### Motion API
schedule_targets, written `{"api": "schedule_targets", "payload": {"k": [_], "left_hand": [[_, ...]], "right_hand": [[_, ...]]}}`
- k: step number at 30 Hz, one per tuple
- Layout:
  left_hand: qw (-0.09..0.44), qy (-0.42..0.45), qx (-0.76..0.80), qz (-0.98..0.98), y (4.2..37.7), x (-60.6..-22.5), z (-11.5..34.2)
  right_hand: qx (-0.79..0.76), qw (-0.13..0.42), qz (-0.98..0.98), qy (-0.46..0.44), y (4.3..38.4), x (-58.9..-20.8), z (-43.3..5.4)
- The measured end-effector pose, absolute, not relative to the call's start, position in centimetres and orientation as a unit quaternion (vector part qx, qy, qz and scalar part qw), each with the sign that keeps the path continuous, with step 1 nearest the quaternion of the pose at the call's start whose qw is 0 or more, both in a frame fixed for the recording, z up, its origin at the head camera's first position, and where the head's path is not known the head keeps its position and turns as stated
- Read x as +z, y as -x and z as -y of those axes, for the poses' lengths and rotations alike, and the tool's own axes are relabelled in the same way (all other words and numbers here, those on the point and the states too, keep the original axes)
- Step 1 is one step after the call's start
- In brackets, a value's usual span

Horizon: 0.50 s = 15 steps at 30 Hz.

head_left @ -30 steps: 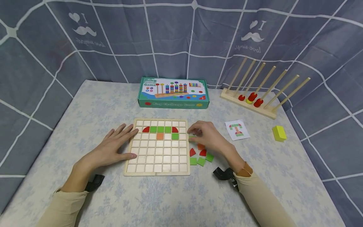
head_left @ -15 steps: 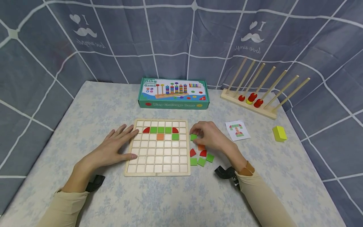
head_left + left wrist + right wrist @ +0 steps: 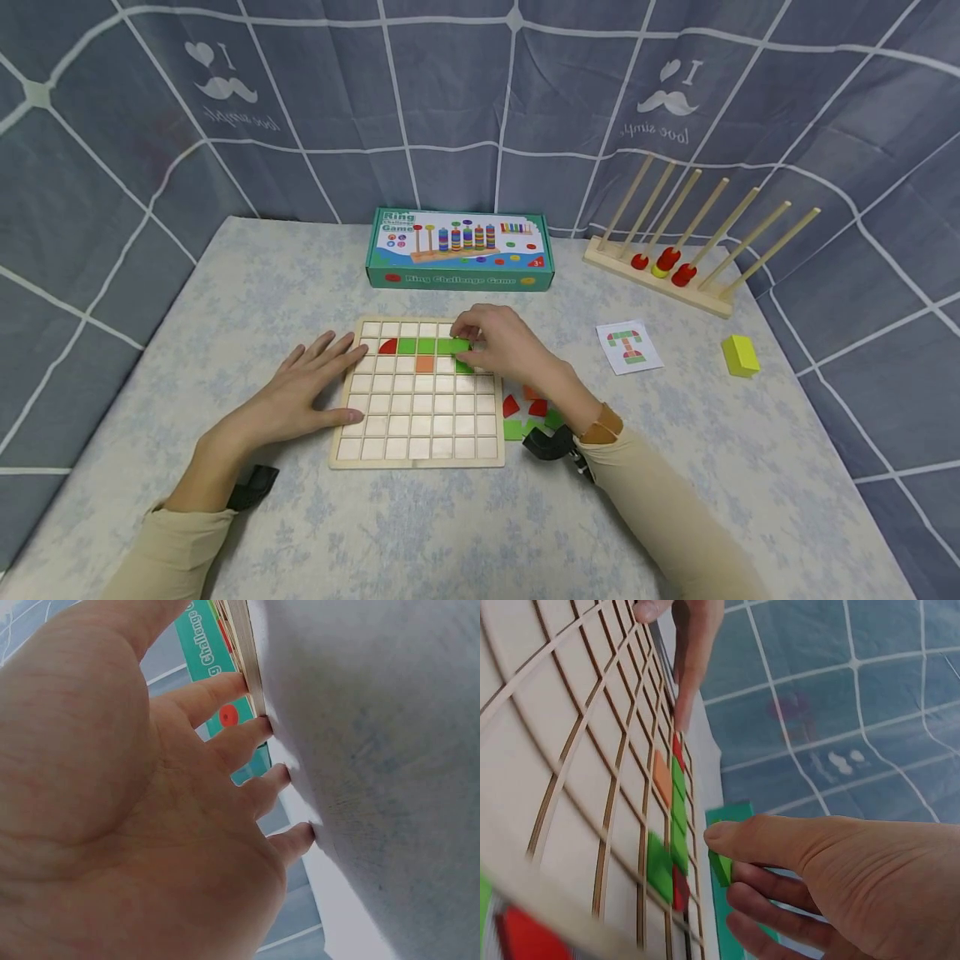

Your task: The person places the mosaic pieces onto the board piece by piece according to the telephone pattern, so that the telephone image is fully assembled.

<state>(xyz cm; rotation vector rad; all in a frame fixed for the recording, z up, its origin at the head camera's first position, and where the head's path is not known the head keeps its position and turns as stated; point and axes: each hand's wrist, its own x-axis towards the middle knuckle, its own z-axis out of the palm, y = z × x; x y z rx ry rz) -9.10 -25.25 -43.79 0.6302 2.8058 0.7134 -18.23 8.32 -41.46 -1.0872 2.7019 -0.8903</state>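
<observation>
My left hand (image 3: 296,392) lies with fingers spread at the left edge of a wooden grid board (image 3: 416,425), thumb and fingertips touching its rim. Between thumb and fingers, my right hand (image 3: 502,342) pinches a green square tile (image 3: 721,867), held above the board's upper right part. On the grid, a red quarter-round tile (image 3: 387,346) and green tiles (image 3: 416,346) form a row. One orange square tile (image 3: 424,364) sits below them. The red tile at the row's right end is hidden by my hand in the head view but shows in the right wrist view.
Loose red tiles (image 3: 511,406) and green tiles (image 3: 513,430) lie right of the board. Further right are a pattern card (image 3: 628,347) and a yellow block (image 3: 741,356). A Ring Challenge Game box (image 3: 460,250) and a peg stand (image 3: 652,283) with rings stand behind.
My right hand has picked up a green tile from beside the board and carried it left, over the grid's upper right. My left hand has stayed in place.
</observation>
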Motion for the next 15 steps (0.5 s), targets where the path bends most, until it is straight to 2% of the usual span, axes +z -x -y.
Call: {"api": "schedule_targets", "payload": {"k": [15], "left_hand": [[0.089, -0.217, 0.244, -0.941, 9.0, -43.8, 25.3]], "right_hand": [[-0.265, 0.065, -0.876, 0.398, 17.8, -41.8, -1.4]]}}
